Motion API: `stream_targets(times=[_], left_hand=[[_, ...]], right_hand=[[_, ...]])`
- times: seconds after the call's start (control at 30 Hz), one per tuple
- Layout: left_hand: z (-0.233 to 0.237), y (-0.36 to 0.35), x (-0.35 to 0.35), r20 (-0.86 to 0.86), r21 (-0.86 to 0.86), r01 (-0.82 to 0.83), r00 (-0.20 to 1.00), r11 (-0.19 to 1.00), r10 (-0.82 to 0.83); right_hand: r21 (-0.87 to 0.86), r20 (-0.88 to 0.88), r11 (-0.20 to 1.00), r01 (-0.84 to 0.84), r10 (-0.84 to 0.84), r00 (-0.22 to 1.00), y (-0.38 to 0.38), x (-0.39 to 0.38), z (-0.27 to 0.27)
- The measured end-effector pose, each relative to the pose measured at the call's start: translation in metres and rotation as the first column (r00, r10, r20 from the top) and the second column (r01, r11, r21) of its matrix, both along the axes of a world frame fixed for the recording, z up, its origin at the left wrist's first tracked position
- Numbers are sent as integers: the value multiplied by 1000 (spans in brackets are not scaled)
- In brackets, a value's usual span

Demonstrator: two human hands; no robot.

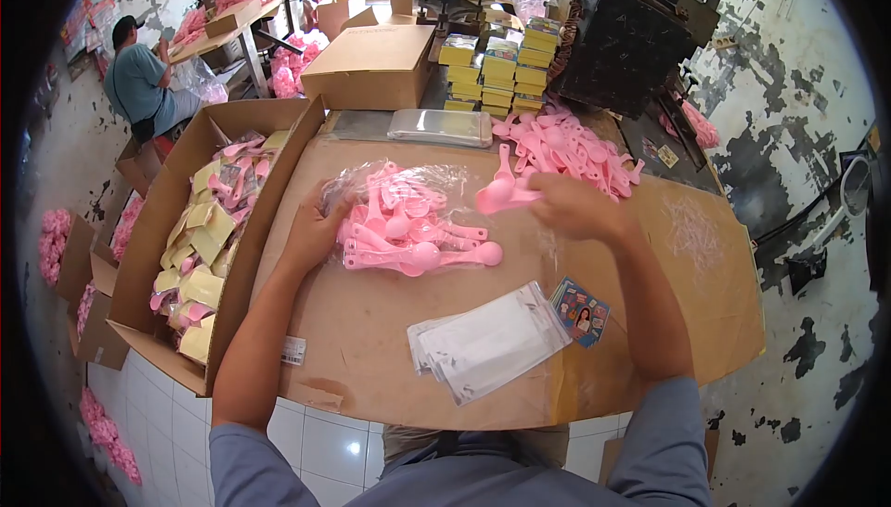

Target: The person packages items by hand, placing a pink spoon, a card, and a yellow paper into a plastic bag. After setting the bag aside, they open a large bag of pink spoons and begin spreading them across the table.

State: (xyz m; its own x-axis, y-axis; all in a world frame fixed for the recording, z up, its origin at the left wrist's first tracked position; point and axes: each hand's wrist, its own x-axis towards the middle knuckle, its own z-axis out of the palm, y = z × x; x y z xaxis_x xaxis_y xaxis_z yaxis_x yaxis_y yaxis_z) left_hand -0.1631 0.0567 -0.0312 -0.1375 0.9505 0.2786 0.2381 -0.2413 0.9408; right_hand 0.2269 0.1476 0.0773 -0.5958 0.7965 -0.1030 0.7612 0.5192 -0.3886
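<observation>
A clear plastic bag [339, 175] with pink measuring spoons [399, 205] in and around it lies on the cardboard-covered table. At its left edge my left hand [317, 228] is closed on the plastic; its fingertips are partly hidden. My right hand [577, 208] pinches a few pink spoons [502, 193] by their handles, just right of the bag. Behind that hand spreads a heap of loose pink spoons [566, 140]. Nearer to me are a stack of clear flat sleeves [492, 340] and several printed cards [583, 314], partly under the sleeves.
To the left stands an open carton [213, 344] filled with packed spoons and yellow cards. At the back are a closed box [367, 61], stacked yellow card bundles [501, 66], a clear-wrapped pack [439, 126] and a dark machine [626, 38]. Another person [148, 80] sits far left.
</observation>
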Motion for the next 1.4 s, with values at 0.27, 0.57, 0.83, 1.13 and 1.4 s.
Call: stream_targets(times=[0.27,0.57,0.83,1.13,1.4], left_hand=[[4,-2,2,-25,-6,-5,1000,1000,4],[1,-2,-2,25,-42,14,1000,999,-13],[0,-1,-2,19,-5,8,1000,1000,-8],[3,-2,1,26,-7,15,1000,1000,-15],[0,-1,2,64,-16,27,998,999,-26]], right_hand=[[799,-170,569,193,-93,981,31,28,-9],[578,-33,765,-285,371,928,9,-86,-96],[418,-182,900,-125,218,959,19,-105,-77],[-9,-335,991,-133,122,934,9,-103,-59],[335,-110,932,-134,180,977,-12,-98,-70]])
